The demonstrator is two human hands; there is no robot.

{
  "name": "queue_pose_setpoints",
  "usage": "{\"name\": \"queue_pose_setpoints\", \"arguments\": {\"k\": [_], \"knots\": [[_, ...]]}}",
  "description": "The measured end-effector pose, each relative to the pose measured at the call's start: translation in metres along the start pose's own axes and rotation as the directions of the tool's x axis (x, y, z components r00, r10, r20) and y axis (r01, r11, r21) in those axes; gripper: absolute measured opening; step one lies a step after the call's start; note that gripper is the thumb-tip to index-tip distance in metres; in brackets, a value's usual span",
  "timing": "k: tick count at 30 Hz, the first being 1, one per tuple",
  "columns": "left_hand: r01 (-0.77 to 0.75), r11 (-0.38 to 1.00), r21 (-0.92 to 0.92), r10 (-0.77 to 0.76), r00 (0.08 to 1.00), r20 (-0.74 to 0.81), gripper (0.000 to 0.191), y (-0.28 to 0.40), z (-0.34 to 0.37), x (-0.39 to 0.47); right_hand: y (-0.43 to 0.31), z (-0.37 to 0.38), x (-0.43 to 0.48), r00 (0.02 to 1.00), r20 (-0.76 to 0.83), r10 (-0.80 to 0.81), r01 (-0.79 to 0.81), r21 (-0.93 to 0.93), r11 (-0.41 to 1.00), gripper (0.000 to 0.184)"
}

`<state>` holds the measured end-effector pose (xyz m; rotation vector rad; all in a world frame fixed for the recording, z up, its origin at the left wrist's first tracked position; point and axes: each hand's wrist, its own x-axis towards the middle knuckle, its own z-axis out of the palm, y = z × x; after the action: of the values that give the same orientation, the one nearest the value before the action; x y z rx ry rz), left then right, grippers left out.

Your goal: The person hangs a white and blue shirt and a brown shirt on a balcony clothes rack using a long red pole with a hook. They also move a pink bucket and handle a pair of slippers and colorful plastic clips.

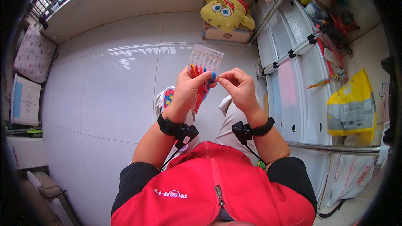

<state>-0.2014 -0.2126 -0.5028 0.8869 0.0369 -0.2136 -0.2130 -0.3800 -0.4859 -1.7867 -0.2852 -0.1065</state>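
Note:
My left hand (188,83) grips a white thread-sorter card (205,53) with a row of holes, printed writing along its top edge. Skeins of embroidery thread (199,95) in red, orange, pink and blue hang from the holes, partly under my thumb. Close by on the right, the fingertips of my right hand (239,86) pinch a thin strand (219,76) beside the blue thread (213,76); whether it is thread or a needle is too small to tell. Below my left wrist, a piece with a colourful diamond pattern (169,96) shows at my left leg.
A yellow plush toy (226,12) sits on a box (227,34) against the wall. To the right stand white shelving (289,100) with metal rails, loose colourful threads (320,83) and a yellow-grey plastic bag (351,106). A small white cabinet (26,100) stands at the left.

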Motion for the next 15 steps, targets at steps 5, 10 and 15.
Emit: {"name": "queue_pose_setpoints", "arguments": {"k": [5, 10, 15], "knots": [[0.002, 1.0, 0.004, -0.002, 1.0, 0.02, 0.025, -0.0008, -0.002, 0.0013, 0.0027, 0.0016, 0.0012, 1.0, -0.02, 0.0, 0.0, -0.016, 1.0, 0.007], [0.007, 1.0, 0.013, -0.007, 1.0, 0.012, 0.026, -0.0018, -0.0028, 0.0008, 0.003, 0.0013, 0.0001, 1.0, 0.006, 0.021, -0.021, 0.016, 1.0, 0.006], [0.001, 1.0, 0.012, -0.001, 1.0, 0.022, 0.026, -0.0035, -0.0031, 0.0008, 0.0033, 0.0001, -0.0009, 0.999, -0.011, 0.045, -0.044, 0.02, 0.999, 0.007]]}}
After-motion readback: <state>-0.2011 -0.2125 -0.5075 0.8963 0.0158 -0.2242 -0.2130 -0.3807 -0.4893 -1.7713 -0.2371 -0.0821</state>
